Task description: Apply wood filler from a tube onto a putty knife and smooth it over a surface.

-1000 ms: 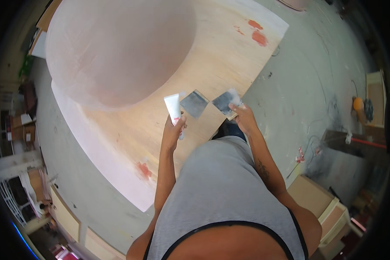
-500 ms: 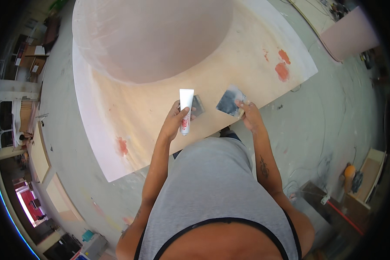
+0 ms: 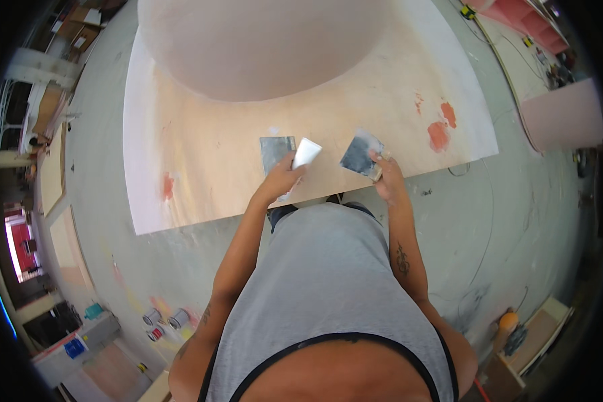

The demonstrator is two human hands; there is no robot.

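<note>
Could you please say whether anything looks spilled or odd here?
Yes: the pale board has reddish patches toward its right edge and a reddish smear toward its left, standing out in colour; I can't tell whether spilled.

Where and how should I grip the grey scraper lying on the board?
Likely the far end of the right edge strip, from above: the grey scraper lies flat on the board, while the left hand and tube crowd its near end.

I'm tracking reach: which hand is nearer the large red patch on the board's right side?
Right. The right hand, holding a dark blade, is below and left of the large red patch in the picture; the left hand, holding a white tube, is farther left.
</note>
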